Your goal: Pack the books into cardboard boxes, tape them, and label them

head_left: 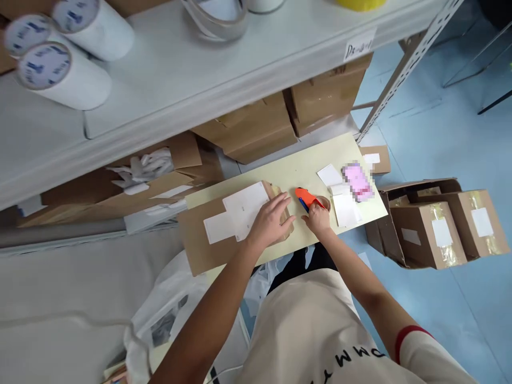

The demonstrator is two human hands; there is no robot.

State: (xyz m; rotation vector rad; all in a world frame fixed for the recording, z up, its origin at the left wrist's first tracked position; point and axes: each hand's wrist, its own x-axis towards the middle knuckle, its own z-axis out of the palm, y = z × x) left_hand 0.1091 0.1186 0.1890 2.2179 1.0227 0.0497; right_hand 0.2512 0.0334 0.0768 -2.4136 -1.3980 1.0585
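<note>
A brown cardboard box lies on the pale table, with white labels stuck on its top. My left hand rests flat on the box's right end, fingers stretched out. My right hand is closed round an orange tape dispenser with a roll of brown tape, just right of the box's end.
White paper slips and a pink item lie on the table's right part. Taped boxes stand on the blue floor at right. A grey shelf above holds white rolls; more cartons sit below it. White plastic bags lie at left.
</note>
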